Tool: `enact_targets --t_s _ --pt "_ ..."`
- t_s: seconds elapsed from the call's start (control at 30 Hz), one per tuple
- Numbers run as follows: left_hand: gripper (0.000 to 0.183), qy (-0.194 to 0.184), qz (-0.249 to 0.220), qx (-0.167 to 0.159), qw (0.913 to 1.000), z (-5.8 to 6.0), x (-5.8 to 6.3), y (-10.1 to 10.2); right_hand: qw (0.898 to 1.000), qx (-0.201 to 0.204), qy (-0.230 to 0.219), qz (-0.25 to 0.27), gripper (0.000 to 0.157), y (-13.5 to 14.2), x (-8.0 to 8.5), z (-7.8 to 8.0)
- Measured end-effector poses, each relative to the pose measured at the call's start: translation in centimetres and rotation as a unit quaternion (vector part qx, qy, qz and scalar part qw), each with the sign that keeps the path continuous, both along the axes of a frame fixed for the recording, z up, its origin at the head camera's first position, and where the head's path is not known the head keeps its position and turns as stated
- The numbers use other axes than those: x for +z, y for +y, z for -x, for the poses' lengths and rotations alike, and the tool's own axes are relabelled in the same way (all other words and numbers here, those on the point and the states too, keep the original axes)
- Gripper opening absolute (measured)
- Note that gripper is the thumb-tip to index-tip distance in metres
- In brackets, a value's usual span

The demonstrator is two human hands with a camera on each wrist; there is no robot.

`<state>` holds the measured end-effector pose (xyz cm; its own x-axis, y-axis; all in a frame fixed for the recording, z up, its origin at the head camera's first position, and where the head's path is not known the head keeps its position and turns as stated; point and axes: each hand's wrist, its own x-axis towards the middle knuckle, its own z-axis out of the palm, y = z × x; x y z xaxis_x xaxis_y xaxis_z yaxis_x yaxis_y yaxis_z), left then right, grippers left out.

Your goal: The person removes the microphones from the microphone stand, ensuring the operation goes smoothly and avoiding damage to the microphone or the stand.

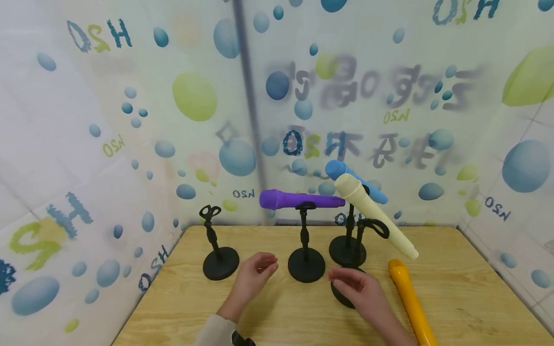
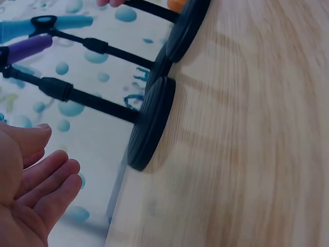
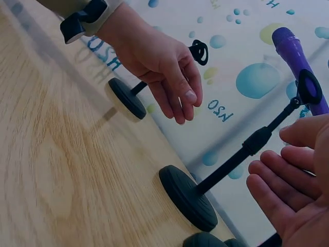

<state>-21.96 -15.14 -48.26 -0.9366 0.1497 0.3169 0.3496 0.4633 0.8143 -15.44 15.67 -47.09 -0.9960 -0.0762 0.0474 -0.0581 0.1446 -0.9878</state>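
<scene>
My left hand (image 1: 254, 278) hovers over the table with fingers loosely bent, holding nothing, between a bare microphone stand (image 1: 220, 264) and the stand (image 1: 306, 264) that carries a purple microphone (image 1: 298, 200). Also holding nothing, my right hand (image 1: 361, 292) is in front of the stand with the cream microphone (image 1: 383, 216) and partly hides its base (image 1: 343, 295). That microphone slants down to the right. Behind it a blue microphone (image 1: 335, 168) rests in another stand (image 1: 342, 245). In the right wrist view, the right hand's fingers (image 3: 280, 177) are relaxed, near the purple microphone's stand.
An orange microphone (image 1: 409, 298) lies on the wooden table (image 1: 476, 288), right of my right hand. Patterned sheets (image 1: 195, 144) with blue and green dots hang behind and at both sides. A black band (image 3: 77, 23) is on the left wrist.
</scene>
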Motion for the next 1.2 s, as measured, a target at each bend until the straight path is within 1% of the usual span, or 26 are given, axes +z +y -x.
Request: enact_targets --t_s 0.1,0.17,0.33,0.43,0.57,0.77,0.83,0.9,1.0,1.1,1.2 --pt "0.024 0.000 -0.011 -0.016 0.9998 0.3 -0.1 1.2 1.000 -0.009 -0.007 -0.005 0.033 0.7 0.1 -0.5" --pt "0.024 0.000 -0.023 -0.026 0.9994 0.5 -0.2 1.8 1.000 -0.023 -0.013 -0.010 0.031 1.0 0.1 -0.7" --pt "0.024 -0.005 -0.036 -0.034 0.9987 1.3 -0.6 3.0 0.998 -0.051 -0.035 -0.011 0.030 1.9 0.0 -1.1" --pt "0.025 -0.010 -0.035 -0.036 0.9987 1.8 -0.9 3.7 0.998 -0.055 -0.036 -0.006 0.032 2.5 -0.1 -1.4" --pt "0.026 -0.011 -0.030 -0.037 0.9988 2.4 -1.0 4.6 0.997 -0.063 -0.039 -0.015 0.033 3.2 -0.3 -1.9" --pt "0.027 -0.004 -0.034 -0.029 0.9990 3.1 -1.0 5.6 0.996 -0.071 -0.042 -0.030 0.030 3.9 -0.6 -2.6" --pt "0.030 -0.003 -0.038 -0.032 0.9987 3.3 -1.1 5.8 0.996 -0.073 -0.042 -0.030 0.029 4.1 -0.6 -2.7" --pt "0.034 -0.010 -0.045 -0.037 0.9982 3.5 -1.2 6.0 0.996 -0.074 -0.042 -0.029 0.029 4.3 -0.7 -2.9" --pt "0.039 -0.025 -0.055 -0.054 0.9967 3.9 -1.4 6.6 0.996 -0.075 -0.042 -0.029 0.029 4.6 -0.7 -3.2" --pt "0.040 -0.036 -0.064 -0.067 0.9951 4.2 -1.4 7.3 0.996 -0.071 -0.041 -0.032 0.030 4.9 -0.9 -3.5" --pt "0.036 -0.035 -0.060 -0.061 0.9957 4.4 -1.4 7.9 0.996 -0.068 -0.042 -0.034 0.031 5.2 -1.1 -3.7"
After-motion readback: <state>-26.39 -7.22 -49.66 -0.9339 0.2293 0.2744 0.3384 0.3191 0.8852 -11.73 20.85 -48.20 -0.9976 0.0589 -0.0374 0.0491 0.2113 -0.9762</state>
